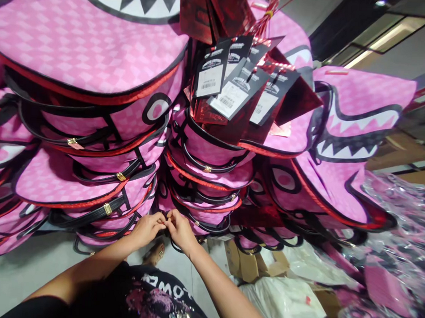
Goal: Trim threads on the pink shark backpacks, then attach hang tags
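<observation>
Stacks of pink bags (97,53) with a shark-mouth print, red zips and black straps fill the view. My left hand (146,229) and my right hand (180,229) meet at the bottom of the middle stack (207,177). Both are closed in a pinch, fingertips touching, on a small part at the edge of a low bag. What they pinch is too small to make out. Black and white hang tags (234,84) dangle from the top of the stack above my hands.
More pink bags in clear plastic wrap (399,263) lie at the right. White plastic bags (283,300) and cardboard pieces (246,265) rest on the floor below the stacks. A sandalled foot (154,254) shows on the grey floor.
</observation>
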{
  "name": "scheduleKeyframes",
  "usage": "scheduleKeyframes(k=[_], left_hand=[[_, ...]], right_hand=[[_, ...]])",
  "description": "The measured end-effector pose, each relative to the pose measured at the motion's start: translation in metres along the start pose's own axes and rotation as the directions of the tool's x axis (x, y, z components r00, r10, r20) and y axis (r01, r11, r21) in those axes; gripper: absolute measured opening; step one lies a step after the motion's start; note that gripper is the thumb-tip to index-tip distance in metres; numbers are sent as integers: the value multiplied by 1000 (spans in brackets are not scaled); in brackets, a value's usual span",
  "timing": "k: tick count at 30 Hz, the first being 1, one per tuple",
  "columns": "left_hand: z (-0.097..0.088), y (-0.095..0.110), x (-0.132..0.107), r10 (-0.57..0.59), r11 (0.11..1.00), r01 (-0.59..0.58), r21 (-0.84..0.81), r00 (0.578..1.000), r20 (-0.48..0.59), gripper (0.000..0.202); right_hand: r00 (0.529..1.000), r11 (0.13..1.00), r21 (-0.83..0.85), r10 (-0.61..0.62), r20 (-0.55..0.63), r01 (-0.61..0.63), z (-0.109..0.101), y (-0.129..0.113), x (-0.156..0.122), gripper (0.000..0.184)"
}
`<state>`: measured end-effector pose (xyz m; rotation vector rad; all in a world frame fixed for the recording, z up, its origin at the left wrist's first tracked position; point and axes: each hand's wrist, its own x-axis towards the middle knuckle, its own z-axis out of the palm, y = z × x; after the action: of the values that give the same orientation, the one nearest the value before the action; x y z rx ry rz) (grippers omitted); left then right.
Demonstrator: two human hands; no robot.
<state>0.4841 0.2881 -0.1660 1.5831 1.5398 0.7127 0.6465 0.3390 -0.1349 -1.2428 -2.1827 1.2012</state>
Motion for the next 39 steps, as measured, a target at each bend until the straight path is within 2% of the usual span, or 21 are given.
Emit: scheduleKeyframes(k=[2, 4, 6, 8, 10, 12, 14, 16, 18, 20, 22, 24, 26, 28, 30, 32, 34, 35, 37, 39], left_hand=[[1, -1, -1, 19, 1000, -19, 0, 999, 33, 21], [2, -2, -1, -30, 998, 30, 47, 999, -18, 18], [3, -2, 0, -55, 998, 57, 24, 997, -58, 12], [2, -1, 1, -17, 999, 17, -41, 1000, -7, 12], [1, 2, 2, 9, 999, -8, -33, 999, 32, 17], [0, 5, 2, -26, 998, 26, 49, 1000, -12, 16], [0, 8, 1, -49, 997, 51, 61, 998, -41, 10], [0, 9, 1, -24, 1000, 24, -17, 999, 28, 12], [0, 10, 1, 7, 1000, -5, -20, 998, 61, 17], [1, 10, 1, 2, 998, -2, 59, 1000, -4, 16], [1, 10, 0, -5, 998, 8, 58, 999, -49, 9], [2, 9, 0, -6, 1000, 7, -29, 1000, 17, 11], [3, 9, 0, -1, 1000, 3, -31, 998, 60, 17], [3, 8, 0, -4, 999, 4, 32, 1000, -7, 18], [5, 8, 1, -5, 1000, 5, 0, 998, -64, 13], [6, 7, 2, 11, 992, -10, -123, 1000, 8, 16], [9, 6, 3, 34, 991, -24, -129, 996, 82, 20], [10, 5, 5, 37, 997, -32, -77, 997, 70, 22], [12, 3, 7, 18, 998, -17, 54, 1000, -25, 20], [13, 3, 10, 23, 997, -18, 76, 998, -65, 15]], right_hand=[[1000, 999, 34, -10, -7, 11, 1, 1, -1, 7], [1000, 998, 54, -10, -16, 11, 1, 2, -1, 7], [1000, 997, 80, 2, -29, 0, 1, 3, -1, 9], [999, 994, 103, 23, -38, -19, 1, 4, -1, 10], [999, 995, 93, 30, -43, -26, 1, 4, -1, 9], [998, 996, 83, 39, -51, -34, 2, 5, -2, 8], [997, 995, 95, 48, -60, -42, 2, 5, -4, 7], [996, 993, 113, 54, -65, -46, 2, 6, -5, 8], [996, 993, 112, 56, -70, -48, 2, 6, -7, 8], [995, 992, 114, 66, -75, -57, 2, 6, -8, 8], [994, 990, 125, 70, -81, -60, 2, 6, -8, 9], [994, 989, 136, 67, -90, -54, 2, 6, -8, 10], [993, 989, 136, 67, -99, -53, 2, 5, -8, 9], [991, 989, 140, 71, -117, -55, 2, 3, -8, 8], [989, 988, 147, 67, -134, -47, 2, 0, -7, 7], [988, 988, 148, 54, -147, -32, 1, -2, -8, 7], [988, 991, 136, 39, -152, -18, 2, -3, -8, 5], [987, 991, 131, 33, -156, -12, 3, -2, -8, 4], [984, 991, 134, 26, -175, -2, 4, 1, -8, 2], [980, 990, 138, 20, -198, 8, 5, 6, -6, 4]])
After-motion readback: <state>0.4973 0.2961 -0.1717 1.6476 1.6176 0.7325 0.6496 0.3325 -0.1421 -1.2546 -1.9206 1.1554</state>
